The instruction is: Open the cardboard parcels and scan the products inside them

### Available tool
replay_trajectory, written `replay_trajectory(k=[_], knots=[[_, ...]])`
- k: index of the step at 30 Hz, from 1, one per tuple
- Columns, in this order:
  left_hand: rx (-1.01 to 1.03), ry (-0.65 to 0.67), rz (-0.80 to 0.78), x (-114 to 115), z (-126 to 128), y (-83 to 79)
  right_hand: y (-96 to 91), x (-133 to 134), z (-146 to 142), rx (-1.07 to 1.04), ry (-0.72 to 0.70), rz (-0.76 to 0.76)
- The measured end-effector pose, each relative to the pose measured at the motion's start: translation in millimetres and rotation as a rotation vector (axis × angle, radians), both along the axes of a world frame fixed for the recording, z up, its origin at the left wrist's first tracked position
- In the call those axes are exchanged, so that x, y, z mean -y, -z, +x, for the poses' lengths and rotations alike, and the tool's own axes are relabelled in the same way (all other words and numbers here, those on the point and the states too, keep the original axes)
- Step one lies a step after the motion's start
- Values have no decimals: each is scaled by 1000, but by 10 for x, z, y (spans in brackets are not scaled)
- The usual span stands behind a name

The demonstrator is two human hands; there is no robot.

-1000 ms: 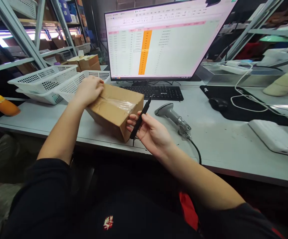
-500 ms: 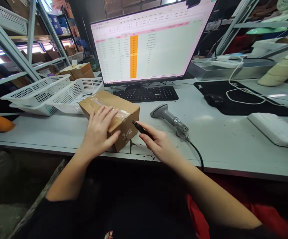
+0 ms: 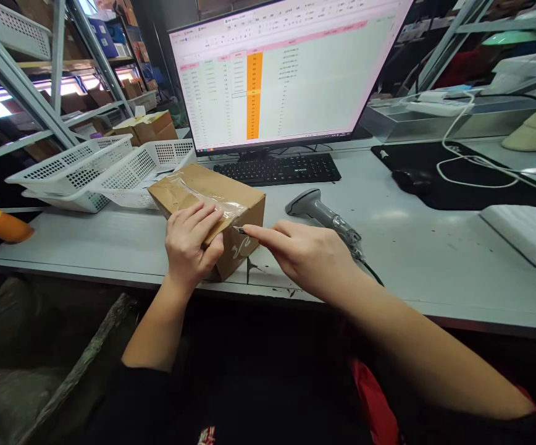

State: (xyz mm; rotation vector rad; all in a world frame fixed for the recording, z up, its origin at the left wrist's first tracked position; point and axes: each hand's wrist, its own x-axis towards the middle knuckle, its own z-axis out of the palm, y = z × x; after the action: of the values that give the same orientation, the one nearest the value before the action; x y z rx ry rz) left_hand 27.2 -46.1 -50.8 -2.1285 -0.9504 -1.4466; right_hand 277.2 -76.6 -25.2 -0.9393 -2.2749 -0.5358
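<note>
A brown cardboard box (image 3: 224, 182) with clear tape along its top sits on the desk before me. My left hand (image 3: 191, 238) grips its near edge, fingers on top and thumb against the side. My right hand (image 3: 302, 250) is closed around a small dark utility knife (image 3: 240, 230); only its tip shows past the forefinger, and the handle is hidden in the fist. The tip is at the box's end face near the upper edge, close to the tape. White scribbled marks (image 3: 241, 248) are on that face.
A grey barcode scanner (image 3: 323, 213) lies right of the box. Behind stand a keyboard (image 3: 291, 169) and monitor (image 3: 286, 80). White perforated baskets (image 3: 131, 191) are at left, an orange-topped object (image 3: 6, 224) farther left. A mouse (image 3: 411, 181) and white device (image 3: 527, 235) lie at right.
My right hand has turned over and brought the knife tip to the box's end face. My left hand has gone from lying spread on top to gripping the near edge.
</note>
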Motion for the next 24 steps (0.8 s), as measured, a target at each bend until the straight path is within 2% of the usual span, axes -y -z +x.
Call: replay_trajectory(k=[7, 13, 19, 24], knots=[[3, -15, -50, 23, 30, -3, -108, -46, -76, 93, 95, -99], [-1, -71, -90, 36, 59, -3, -168, -261, 193, -47, 324, -143], [23, 5, 17, 20, 85, 6, -104, -81, 169, -37, 166, -193], [20, -2, -20, 19, 87, -5, -53, -69, 70, -28, 156, -168]])
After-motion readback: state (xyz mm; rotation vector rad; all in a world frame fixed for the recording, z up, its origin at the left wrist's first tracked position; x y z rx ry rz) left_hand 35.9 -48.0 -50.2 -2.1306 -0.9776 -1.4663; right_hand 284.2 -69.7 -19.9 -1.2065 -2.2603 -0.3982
